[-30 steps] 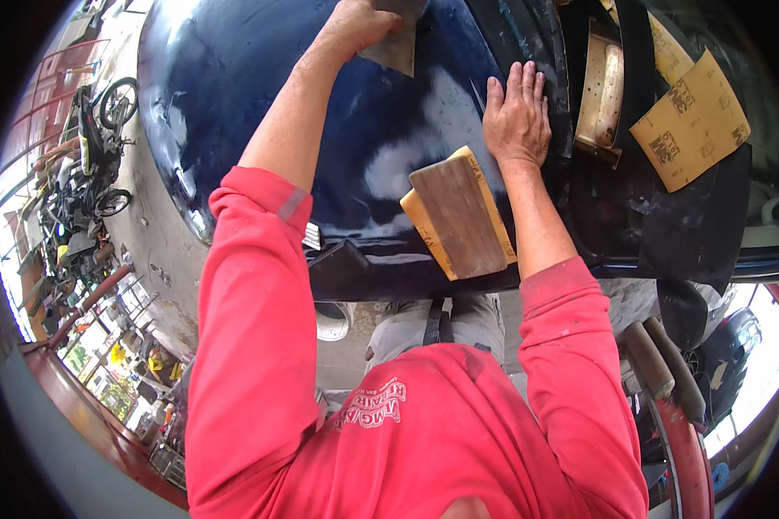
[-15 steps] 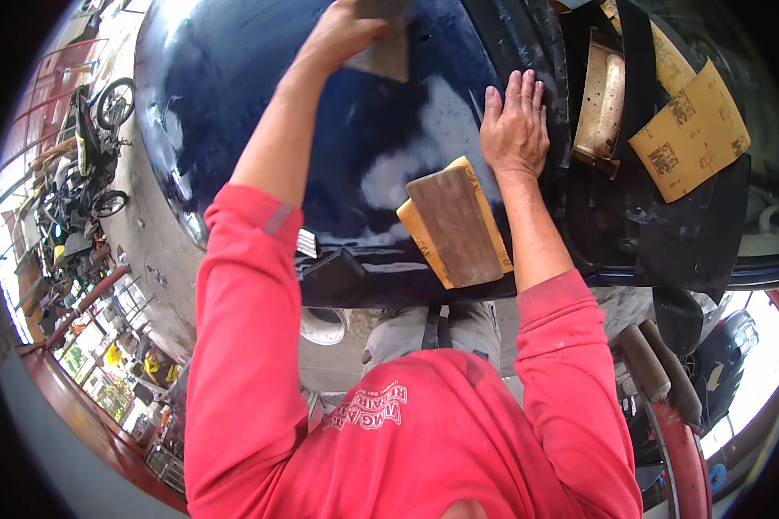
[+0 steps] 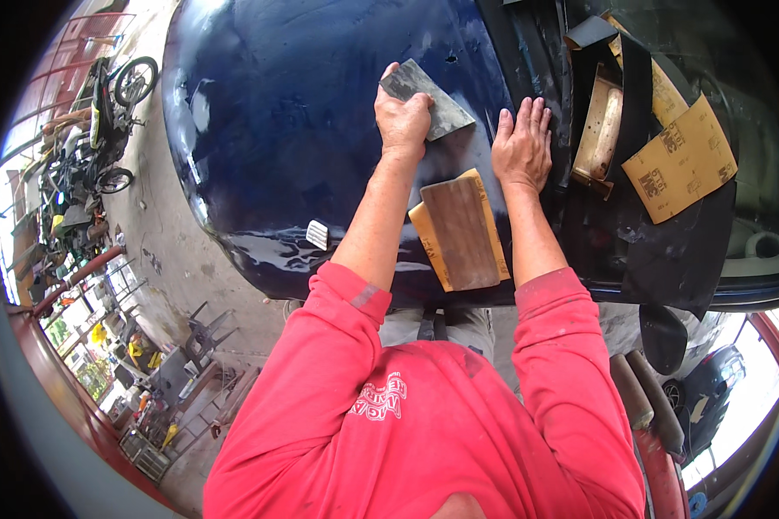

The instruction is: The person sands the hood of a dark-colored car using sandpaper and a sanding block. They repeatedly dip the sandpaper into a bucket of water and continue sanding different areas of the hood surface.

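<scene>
My left hand point(image 3: 402, 121) grips a flat, grey rectangular sheet of sandpaper point(image 3: 441, 108) by its left edge. It lies against the dark blue car hood point(image 3: 303, 147), thumb on top. Whether a block is under the sheet is hidden. Flat on the hood's right border rests my right hand point(image 3: 524, 149), fingers stretched out and holding nothing. Between my forearms a brown sanding block point(image 3: 460, 233) lies on a tan-backed piece of sandpaper point(image 3: 430, 246). Left of my left forearm is a small white ribbed piece point(image 3: 318, 234).
On the windshield side lie tan-backed sandpaper sheets point(image 3: 684, 160), black sheets point(image 3: 671, 259) and a worn, cream-coloured curved metal piece point(image 3: 599, 130). A motorcycle point(image 3: 104, 130) stands at the far left. A side mirror point(image 3: 663, 337) sticks out at the lower right.
My left hand has come nearer and to the right across the hood with the sandpaper. My right hand stays flat at the hood's border. The whole view has shifted slightly.
</scene>
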### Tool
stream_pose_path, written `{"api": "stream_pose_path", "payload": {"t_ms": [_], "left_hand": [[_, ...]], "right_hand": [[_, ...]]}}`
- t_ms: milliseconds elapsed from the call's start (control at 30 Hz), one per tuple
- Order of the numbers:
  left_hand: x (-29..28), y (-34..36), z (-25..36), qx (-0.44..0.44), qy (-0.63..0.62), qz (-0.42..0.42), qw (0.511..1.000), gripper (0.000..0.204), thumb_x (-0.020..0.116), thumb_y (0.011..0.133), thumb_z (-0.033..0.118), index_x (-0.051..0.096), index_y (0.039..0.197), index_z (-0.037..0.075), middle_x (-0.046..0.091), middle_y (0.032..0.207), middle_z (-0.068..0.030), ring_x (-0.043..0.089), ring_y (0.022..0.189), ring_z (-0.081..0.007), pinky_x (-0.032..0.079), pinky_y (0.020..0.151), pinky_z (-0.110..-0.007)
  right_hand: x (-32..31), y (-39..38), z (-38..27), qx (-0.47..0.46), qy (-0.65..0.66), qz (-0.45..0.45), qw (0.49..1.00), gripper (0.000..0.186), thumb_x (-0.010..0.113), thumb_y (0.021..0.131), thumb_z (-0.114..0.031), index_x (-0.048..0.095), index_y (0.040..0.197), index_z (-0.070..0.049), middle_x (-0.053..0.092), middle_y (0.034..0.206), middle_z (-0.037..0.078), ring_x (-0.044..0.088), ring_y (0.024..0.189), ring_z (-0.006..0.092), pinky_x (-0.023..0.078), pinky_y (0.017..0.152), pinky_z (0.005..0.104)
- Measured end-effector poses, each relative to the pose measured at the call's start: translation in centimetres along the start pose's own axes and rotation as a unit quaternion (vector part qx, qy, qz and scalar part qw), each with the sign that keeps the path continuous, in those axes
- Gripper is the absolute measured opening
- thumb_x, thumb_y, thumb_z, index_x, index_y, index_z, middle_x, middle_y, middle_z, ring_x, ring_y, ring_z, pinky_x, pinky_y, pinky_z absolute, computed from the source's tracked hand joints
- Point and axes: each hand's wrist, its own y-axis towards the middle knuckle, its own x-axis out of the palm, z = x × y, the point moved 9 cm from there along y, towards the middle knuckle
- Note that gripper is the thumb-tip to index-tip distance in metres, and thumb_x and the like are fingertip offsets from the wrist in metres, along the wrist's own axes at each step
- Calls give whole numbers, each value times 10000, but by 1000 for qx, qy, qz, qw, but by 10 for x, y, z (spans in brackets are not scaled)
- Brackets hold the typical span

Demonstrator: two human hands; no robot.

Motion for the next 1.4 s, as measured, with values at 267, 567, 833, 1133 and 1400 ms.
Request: {"api": "stream_pose_path", "payload": {"t_ms": [267,567,833,1133,1400], "left_hand": [[23,10,20,70,159,4,985,597,645,806,-15,688,1389,106,782,1158,-156,765,1056,-280,589,946,-379],[11,7,12,-68,194,-6,979,586,679,797,-65,721,1362,87,779,1140,-86,745,994,-204,597,887,-355],[39,17,26,30,165,-31,985,599,666,780,10,724,1367,115,789,1110,-129,753,1004,-265,590,890,-379],[26,27,18,-31,232,11,972,591,711,776,21,733,1357,130,788,1131,-159,768,1019,-287,605,883,-397],[17,31,11,-69,194,-9,979,588,714,782,-45,743,1342,133,785,1119,-98,756,988,-227,608,859,-372]], "right_hand": [[-3,-1,-2,-6,-3,3,1000,693,354,1147,-508,420,1648,-34,348,1744,194,308,1627,357,287,1311,490],[0,-1,-1,0,7,2,1000,690,352,1147,-511,430,1644,-37,359,1741,187,307,1628,351,277,1312,498],[-3,-1,0,-5,10,13,1000,678,392,1137,-496,457,1625,-30,387,1726,194,340,1613,360,295,1302,507],[0,0,-1,-4,10,11,1000,691,366,1144,-512,440,1635,-32,368,1735,191,320,1621,358,283,1309,504],[-2,-2,0,-4,11,23,1000,684,376,1142,-506,452,1627,-30,373,1734,189,328,1619,353,294,1304,500]]}}
